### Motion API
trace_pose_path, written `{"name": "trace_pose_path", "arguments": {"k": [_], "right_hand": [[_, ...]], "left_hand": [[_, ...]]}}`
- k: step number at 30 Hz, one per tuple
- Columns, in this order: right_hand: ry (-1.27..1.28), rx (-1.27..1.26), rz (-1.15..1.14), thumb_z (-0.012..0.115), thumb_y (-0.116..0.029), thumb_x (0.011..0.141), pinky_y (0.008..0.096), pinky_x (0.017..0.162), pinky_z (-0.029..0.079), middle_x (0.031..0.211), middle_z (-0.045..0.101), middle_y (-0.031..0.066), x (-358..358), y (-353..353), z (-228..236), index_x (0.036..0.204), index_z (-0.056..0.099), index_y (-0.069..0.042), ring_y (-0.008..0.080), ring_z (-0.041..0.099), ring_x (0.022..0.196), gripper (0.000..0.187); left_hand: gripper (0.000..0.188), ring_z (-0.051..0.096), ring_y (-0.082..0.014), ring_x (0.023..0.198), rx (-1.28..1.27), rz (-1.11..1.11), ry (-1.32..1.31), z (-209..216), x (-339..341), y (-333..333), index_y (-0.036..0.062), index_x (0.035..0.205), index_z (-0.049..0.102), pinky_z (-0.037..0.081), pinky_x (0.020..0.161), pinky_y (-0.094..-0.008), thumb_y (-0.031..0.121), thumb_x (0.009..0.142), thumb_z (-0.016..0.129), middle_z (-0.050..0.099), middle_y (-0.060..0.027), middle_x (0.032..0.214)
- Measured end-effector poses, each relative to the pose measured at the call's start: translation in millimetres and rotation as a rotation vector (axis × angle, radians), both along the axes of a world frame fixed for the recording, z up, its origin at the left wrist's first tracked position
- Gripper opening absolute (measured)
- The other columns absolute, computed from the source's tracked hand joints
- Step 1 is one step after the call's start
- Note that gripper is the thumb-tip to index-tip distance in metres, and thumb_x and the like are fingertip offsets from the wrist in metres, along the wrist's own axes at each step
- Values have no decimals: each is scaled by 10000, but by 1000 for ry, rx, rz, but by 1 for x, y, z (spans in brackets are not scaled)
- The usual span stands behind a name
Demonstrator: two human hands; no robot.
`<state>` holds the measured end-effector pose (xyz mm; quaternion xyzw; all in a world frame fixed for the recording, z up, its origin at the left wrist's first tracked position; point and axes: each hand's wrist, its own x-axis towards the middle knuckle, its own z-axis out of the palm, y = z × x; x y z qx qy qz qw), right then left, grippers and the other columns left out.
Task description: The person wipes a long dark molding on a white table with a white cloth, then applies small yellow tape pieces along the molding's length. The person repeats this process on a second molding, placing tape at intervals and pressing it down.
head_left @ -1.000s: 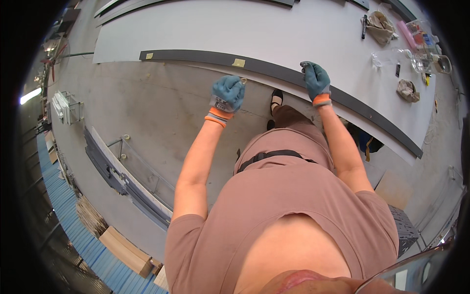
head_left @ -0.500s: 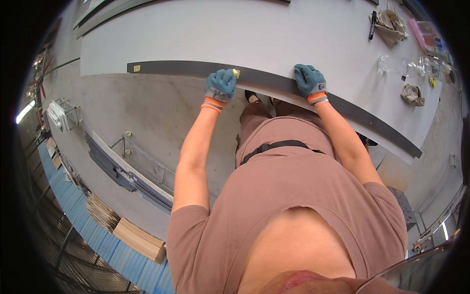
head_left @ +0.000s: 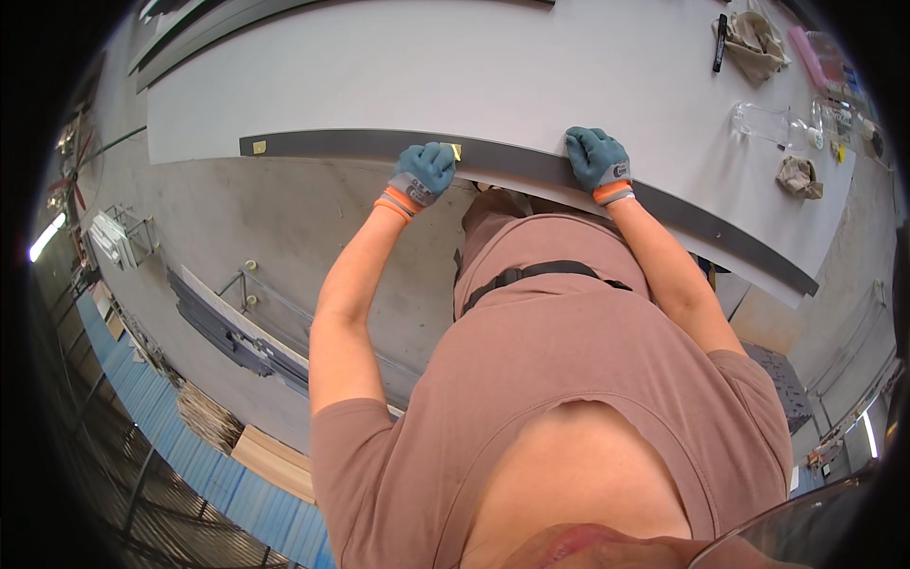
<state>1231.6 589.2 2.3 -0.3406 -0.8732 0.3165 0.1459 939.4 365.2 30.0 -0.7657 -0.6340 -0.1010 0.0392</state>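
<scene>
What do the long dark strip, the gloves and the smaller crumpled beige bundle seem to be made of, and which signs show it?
Long dark strip: perhaps painted metal, possibly plastic; matt, even grey, clean edges. Gloves: probably knitted fabric with a rubbery coating; teal covers the fingers, stopping before grey and orange cuffs. Smaller crumpled beige bundle: likely cloth; dull, soft folds.

Even light, dark fisheye rim.

The left glove (head_left: pixel 424 174) bears dark print on its grey back, near the cuff; the right glove (head_left: pixel 598 159) carries a dark emblem there. The marker (head_left: pixel 719 45), toward the table's (head_left: pixel 398 85) right edge, shows pale lettering along its barrel. All is too small to read.
</scene>
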Motion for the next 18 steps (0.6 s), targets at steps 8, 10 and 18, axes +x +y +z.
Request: {"name": "trace_pose_path", "arguments": {"k": [8, 10, 18], "right_hand": [[-8, 19, -12, 640, -314, 996, 462, 740, 563, 962, 727, 96, -2, -2, 2, 1041, 716, -173, 351, 701, 840, 166], [-18, 26, -14, 644, -313, 993, 461, 742, 564, 965, 728, 94, -2, -2, 2, 1042, 717, -173, 349, 703, 840, 165], [-52, 21, -14, 658, -314, 985, 450, 745, 571, 966, 731, 86, -2, -1, 2, 1045, 721, -177, 335, 707, 842, 162]], "left_hand": [[100, 604, -174, 812, -84, -59, 35, -1, -12, -2, 94, 898, 690, 496, 612, -346, 119, 813, 736, 581, 0, 909], [89, 599, -175, 818, -120, 28, -29, -5, -13, -1, 101, 887, 692, 495, 616, -342, 124, 814, 738, 577, 4, 909], [102, 566, -198, 811, -61, -161, 73, 12, -19, 11, 154, 787, 614, 475, 615, -344, 154, 812, 713, 544, -4, 847]]}}
